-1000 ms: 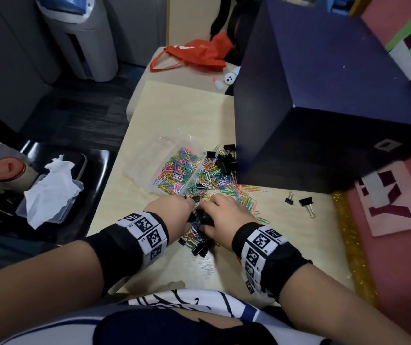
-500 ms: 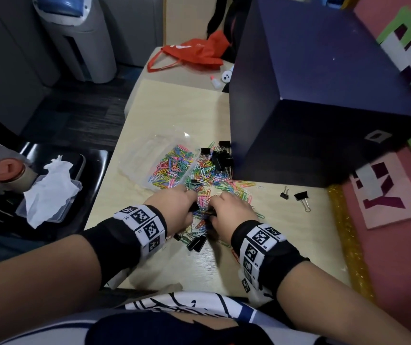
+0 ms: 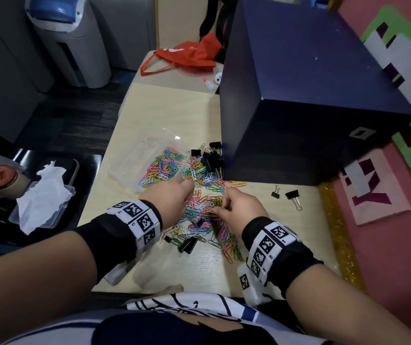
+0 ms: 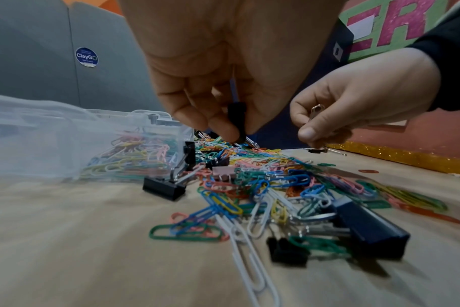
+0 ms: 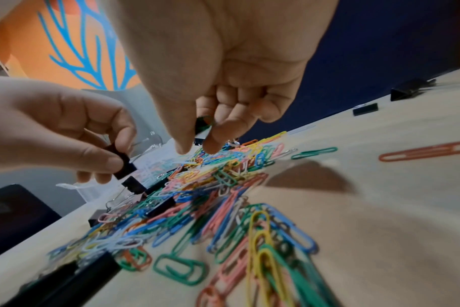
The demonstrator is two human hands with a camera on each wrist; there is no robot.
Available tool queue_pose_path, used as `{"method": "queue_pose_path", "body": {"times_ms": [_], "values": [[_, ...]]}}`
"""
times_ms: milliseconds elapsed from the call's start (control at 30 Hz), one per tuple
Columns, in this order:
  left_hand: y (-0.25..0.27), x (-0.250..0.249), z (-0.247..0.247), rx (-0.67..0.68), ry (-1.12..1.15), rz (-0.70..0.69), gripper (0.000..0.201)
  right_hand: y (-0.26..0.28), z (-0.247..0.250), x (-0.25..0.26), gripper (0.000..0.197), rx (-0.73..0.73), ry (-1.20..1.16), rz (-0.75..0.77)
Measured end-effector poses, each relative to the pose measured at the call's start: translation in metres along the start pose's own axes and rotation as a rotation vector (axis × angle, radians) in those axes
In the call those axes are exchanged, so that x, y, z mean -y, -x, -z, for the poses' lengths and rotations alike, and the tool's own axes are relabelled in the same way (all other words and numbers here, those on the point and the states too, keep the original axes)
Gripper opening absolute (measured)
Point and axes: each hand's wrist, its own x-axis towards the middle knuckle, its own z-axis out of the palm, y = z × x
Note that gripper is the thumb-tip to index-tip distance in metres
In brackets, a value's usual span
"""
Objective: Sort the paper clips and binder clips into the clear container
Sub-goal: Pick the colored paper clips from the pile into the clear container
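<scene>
A heap of coloured paper clips point(image 3: 200, 212) mixed with black binder clips point(image 3: 211, 160) lies on the pale table point(image 3: 174, 113). The clear container point(image 3: 134, 158) stands left of the heap, with paper clips in its right compartment. My left hand point(image 3: 188, 194) hovers over the heap and pinches a small black binder clip point(image 4: 236, 118). A little to its right, my right hand point(image 3: 220, 207) pinches another small binder clip point(image 5: 201, 128) by thumb and fingers. Larger binder clips point(image 3: 188, 245) lie near the front edge.
A big dark blue box point(image 3: 299, 108) fills the table's right half, right behind the heap. Two binder clips point(image 3: 292, 195) lie apart to the right. A red bag point(image 3: 189, 56) and a glue bottle point(image 3: 208, 84) sit far back. A tissue-filled tray point(image 3: 42, 195) is left of the table.
Both hands have moved away from the front edge toward the middle of the heap and have drawn slightly apart, each now raised with a small binder clip in its fingers.
</scene>
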Motion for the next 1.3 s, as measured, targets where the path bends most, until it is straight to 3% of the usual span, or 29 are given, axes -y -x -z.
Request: {"method": "queue_pose_path", "body": {"times_ms": [133,300,400,700,867,933,1033,1100,1200,1300], "values": [[-0.008,-0.011,0.002,0.022,0.038,0.007,0.017,0.002,0.005,-0.012,0.013,0.010,-0.017,-0.043],[-0.027,-0.038,0.004,0.053,0.041,-0.030,0.015,0.000,0.017,-0.033,0.026,0.043,0.054,-0.123],[-0.041,-0.056,0.008,0.023,0.119,-0.049,0.018,0.000,0.025,-0.047,0.023,0.028,-0.002,-0.172],[-0.067,-0.076,0.008,-0.040,0.241,-0.090,0.017,-0.004,0.020,-0.055,0.027,0.119,-0.085,-0.146],[-0.070,-0.080,0.007,0.015,0.398,-0.102,0.037,-0.001,0.022,-0.059,0.031,0.114,-0.028,-0.166],[-0.069,-0.073,0.004,0.060,0.343,-0.101,0.036,-0.003,0.027,-0.063,0.030,0.057,-0.026,-0.199],[-0.062,-0.060,0.001,0.119,0.233,-0.085,0.025,-0.008,0.035,-0.069,0.022,-0.186,-0.174,-0.299],[-0.057,-0.054,0.001,0.171,0.147,-0.082,0.025,-0.011,0.039,-0.070,0.029,-0.311,-0.262,-0.374],[-0.047,-0.048,0.000,0.309,-0.001,-0.099,0.020,-0.011,0.039,-0.067,0.040,-0.356,-0.198,-0.426],[-0.036,-0.044,-0.004,0.435,-0.129,-0.126,0.020,-0.012,0.033,-0.063,0.034,-0.337,-0.076,-0.362]]}}
